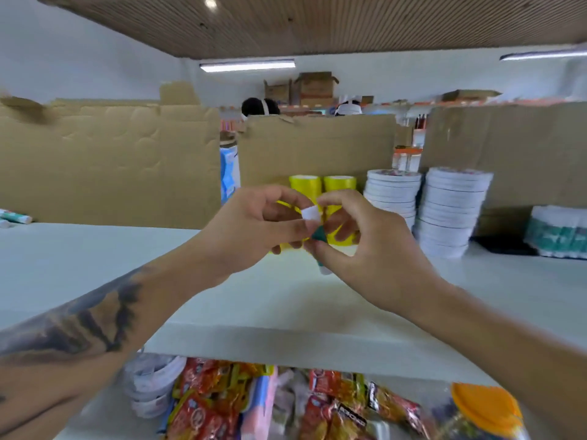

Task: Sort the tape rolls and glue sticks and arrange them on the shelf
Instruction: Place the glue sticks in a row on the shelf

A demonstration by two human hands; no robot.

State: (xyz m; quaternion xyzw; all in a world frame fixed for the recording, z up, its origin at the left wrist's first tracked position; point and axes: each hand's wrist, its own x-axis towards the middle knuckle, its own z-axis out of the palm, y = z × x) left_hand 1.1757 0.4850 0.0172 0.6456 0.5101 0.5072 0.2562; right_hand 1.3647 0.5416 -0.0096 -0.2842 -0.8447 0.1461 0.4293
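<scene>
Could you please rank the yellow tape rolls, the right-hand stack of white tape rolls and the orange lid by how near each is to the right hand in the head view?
From the right hand:
1. Yellow tape rolls, just behind the fingers.
2. Right-hand stack of white tape rolls, to its right on the shelf.
3. Orange lid, below the shelf, lower right.

A small glue stick (317, 233), white at one end with a green band, is held tilted above the white shelf (127, 265); two yellow tape rolls (339, 185) stand side by side behind it. Two stacks of white tape rolls (451, 211) are set just right of these; shrink-wrapped green-and-white glue sticks (559, 231) lie at the far right.
</scene>
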